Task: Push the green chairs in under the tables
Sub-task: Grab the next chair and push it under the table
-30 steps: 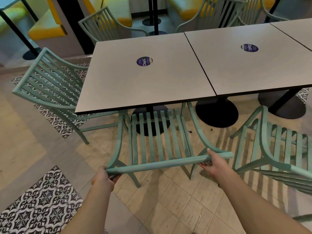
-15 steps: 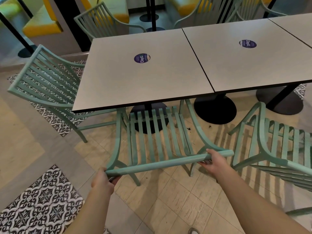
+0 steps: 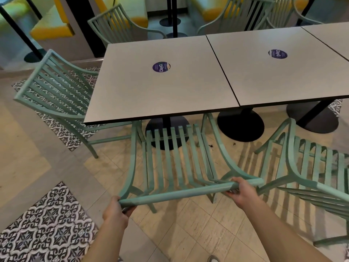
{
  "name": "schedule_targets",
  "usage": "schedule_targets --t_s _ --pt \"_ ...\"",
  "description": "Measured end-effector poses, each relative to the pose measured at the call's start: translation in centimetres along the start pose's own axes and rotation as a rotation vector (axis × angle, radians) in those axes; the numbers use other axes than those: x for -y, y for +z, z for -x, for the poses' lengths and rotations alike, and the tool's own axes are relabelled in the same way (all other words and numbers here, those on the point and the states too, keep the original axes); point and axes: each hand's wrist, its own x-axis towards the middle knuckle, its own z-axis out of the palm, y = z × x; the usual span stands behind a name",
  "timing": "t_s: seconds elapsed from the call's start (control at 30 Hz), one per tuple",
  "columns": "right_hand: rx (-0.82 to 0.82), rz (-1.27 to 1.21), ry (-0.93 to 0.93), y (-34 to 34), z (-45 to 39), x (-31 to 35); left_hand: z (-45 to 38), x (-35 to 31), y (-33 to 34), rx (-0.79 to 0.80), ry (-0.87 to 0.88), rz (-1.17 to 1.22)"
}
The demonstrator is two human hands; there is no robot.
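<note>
A green slatted chair [image 3: 175,163] stands in front of me, its seat front reaching just under the near edge of the left grey table [image 3: 160,86]. My left hand [image 3: 116,211] grips the left end of its top back rail. My right hand [image 3: 240,191] grips the rail near its right end. A second green chair [image 3: 311,173] stands to the right, out from under the right grey table [image 3: 273,72]. A third green chair [image 3: 56,93] sits angled at the left table's left side.
Black round pedestal bases [image 3: 240,125] stand under the tables. More green chairs [image 3: 117,25] line the far side, with yellow booth seats [image 3: 51,29] behind them. Patterned black-and-white tiles [image 3: 45,227] lie on the floor at lower left.
The chair has slid a little forward toward the left table, with both hands still gripping its back rail.
</note>
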Motion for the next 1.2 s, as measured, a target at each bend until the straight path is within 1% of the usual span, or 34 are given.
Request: schedule_targets --t_s 0.2,0.47,0.83,1.2 --pt "0.017 -0.009 0.019 -0.8 1.0 0.1 0.3 0.7 -0.5 0.004 -0.022 -0.017" --pt "0.044 -0.015 0.065 -1.3 0.2 1.1 0.9 1.5 0.3 0.022 -0.020 -0.017" --pt "0.021 0.005 0.010 -0.2 0.3 2.6 0.6 1.4 2.1 0.043 -0.022 -0.027" --pt "0.024 -0.024 0.010 -0.3 -1.4 4.4 0.3 1.5 4.6 0.033 -0.020 -0.066"
